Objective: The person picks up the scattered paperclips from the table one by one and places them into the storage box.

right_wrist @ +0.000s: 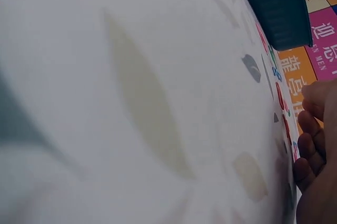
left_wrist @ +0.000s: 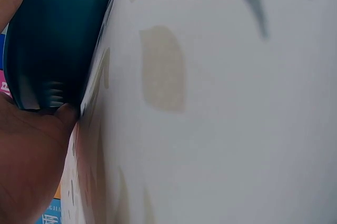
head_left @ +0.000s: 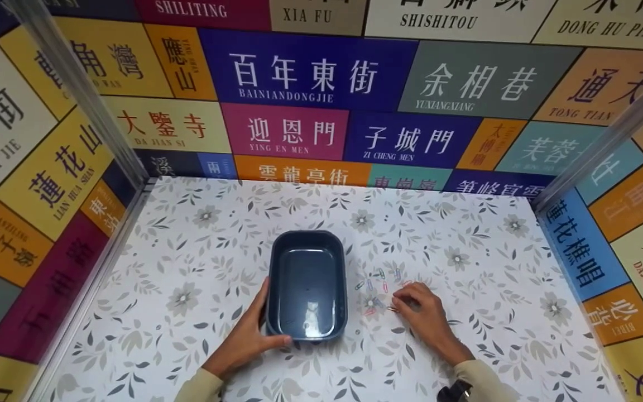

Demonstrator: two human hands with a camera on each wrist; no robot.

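Note:
A dark blue rectangular plastic tub [head_left: 307,240] stands on the table, its inside showing bare. My left hand [head_left: 258,324] holds it at the near left corner, thumb on the near rim and fingers along the left side. In the left wrist view the thumb of my left hand [left_wrist: 31,145] lies against the tub's end wall [left_wrist: 47,77]. Right of the tub lie several small coloured paper clips [head_left: 385,287]. My right hand [head_left: 423,312] is low over them, fingers bent, thumb and forefinger close together by a reddish clip [head_left: 393,308]; I cannot tell whether they pinch one.
The table [head_left: 159,346] has a white cover with grey leaves and flowers. Panels with coloured street-name signs [head_left: 310,72] stand at the back and on both sides. A dark watch [head_left: 454,391] is on the right wrist, by a beige sleeve [head_left: 480,379].

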